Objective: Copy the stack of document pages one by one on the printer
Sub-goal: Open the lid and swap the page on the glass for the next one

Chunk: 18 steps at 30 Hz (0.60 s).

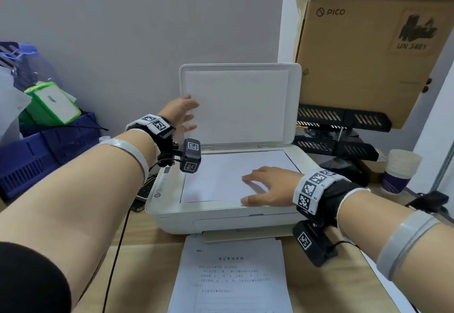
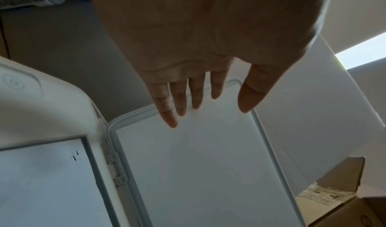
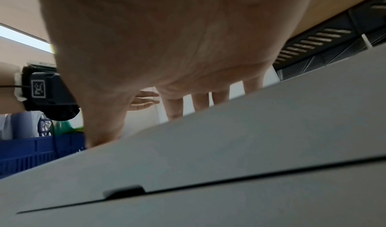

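A white printer [image 1: 172, 214] stands on the desk with its scanner lid [image 1: 240, 103] raised upright. A blank-side-up sheet [image 1: 221, 180] lies on the scanner glass. My right hand [image 1: 267, 187] rests flat on that sheet near its front right corner, fingers straight. My left hand [image 1: 183, 113] is held open by the lid's left edge; its fingertips [image 2: 181, 111] lie close against the lid's inner face [image 2: 198, 164], and contact is unclear. A stack of printed pages [image 1: 233, 275] lies on the desk in front of the printer.
A large cardboard box [image 1: 368, 42] leans at the right above black letter trays [image 1: 344, 118]. Paper cups [image 1: 400, 170] stand at the right. A blue crate [image 1: 44, 148] with a green box [image 1: 52, 103] sits at the left. A black cable [image 1: 118, 251] runs across the desk.
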Each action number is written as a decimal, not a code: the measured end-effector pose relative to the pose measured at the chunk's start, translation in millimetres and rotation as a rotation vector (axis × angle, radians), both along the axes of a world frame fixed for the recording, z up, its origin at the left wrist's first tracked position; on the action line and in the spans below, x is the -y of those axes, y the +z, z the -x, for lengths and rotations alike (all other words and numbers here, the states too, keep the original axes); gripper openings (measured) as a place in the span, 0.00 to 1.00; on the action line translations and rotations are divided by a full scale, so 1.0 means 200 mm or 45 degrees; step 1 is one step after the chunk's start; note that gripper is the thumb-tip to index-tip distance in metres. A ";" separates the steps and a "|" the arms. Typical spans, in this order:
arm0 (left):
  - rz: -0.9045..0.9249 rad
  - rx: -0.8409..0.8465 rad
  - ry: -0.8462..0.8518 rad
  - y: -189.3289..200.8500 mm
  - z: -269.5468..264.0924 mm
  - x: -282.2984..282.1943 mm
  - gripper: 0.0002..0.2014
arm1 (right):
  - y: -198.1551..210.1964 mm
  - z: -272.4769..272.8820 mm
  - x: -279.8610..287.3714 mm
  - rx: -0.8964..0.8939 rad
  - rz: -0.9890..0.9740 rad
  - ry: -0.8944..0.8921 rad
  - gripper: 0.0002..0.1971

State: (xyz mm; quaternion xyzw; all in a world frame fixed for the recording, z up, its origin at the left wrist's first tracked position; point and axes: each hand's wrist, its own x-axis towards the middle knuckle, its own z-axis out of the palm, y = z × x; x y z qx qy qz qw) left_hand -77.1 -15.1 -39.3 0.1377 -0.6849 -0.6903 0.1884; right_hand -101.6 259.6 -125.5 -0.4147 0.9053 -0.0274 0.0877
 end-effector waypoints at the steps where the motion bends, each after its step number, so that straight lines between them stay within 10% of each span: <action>1: 0.022 0.020 -0.008 0.00 -0.02 0.00 0.27 | 0.00 -0.01 -0.02 -0.002 0.009 0.014 0.45; 11: 0.530 0.563 -0.534 -0.02 -0.32 -0.14 0.17 | 0.03 -0.15 -0.19 -0.114 0.213 0.089 0.21; 18: 0.365 0.415 -0.667 0.03 -0.39 -0.28 0.32 | 0.26 -0.13 -0.47 -0.279 0.849 -0.325 0.14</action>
